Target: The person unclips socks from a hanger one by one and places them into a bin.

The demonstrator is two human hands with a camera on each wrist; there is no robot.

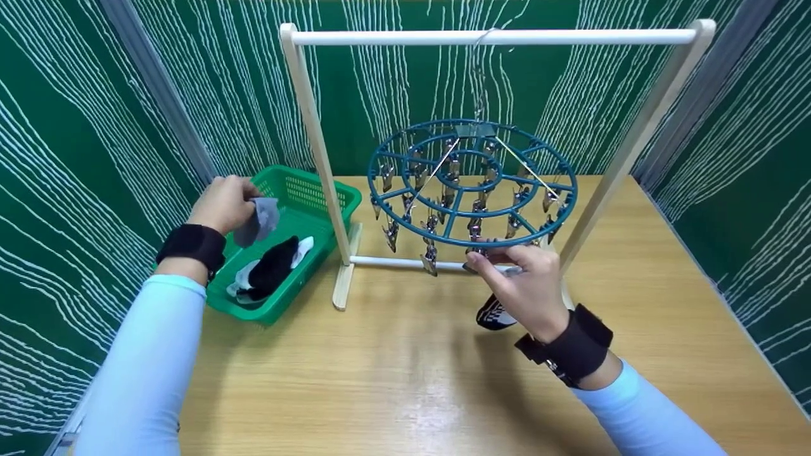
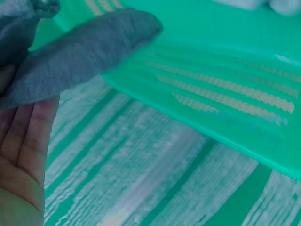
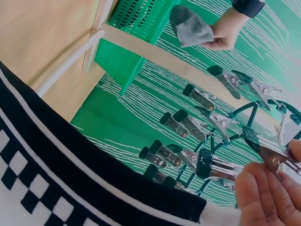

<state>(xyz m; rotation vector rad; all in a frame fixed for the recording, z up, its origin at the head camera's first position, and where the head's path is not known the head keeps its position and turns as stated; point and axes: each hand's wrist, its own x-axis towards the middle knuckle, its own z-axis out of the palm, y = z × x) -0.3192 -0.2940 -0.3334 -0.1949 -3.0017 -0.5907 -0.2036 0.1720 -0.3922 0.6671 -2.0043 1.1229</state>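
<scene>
My left hand (image 1: 223, 201) holds a grey sock (image 1: 258, 221) over the green basket (image 1: 342, 250). In the left wrist view, the sock (image 2: 89, 56) sticks out past the fingers. My right hand (image 1: 529, 278) is at the near edge of the round blue hanger (image 1: 412, 229). In the right wrist view, its fingers pinch a metal clip (image 3: 270, 153). A black-and-white checked sock (image 1: 494, 315) hangs below that hand; what holds its upper end is hidden. Inside the basket lie a black sock (image 1: 274, 269) and some white and grey fabric.
The hanger hooks over the white bar (image 1: 393, 38) of a wooden stand (image 1: 310, 126). Several more metal clips (image 1: 429, 259) dangle from its rings. A lower white rod (image 1: 405, 263) crosses just above the wooden table (image 1: 380, 380). Green, white-streaked walls (image 1: 241, 76) enclose the table.
</scene>
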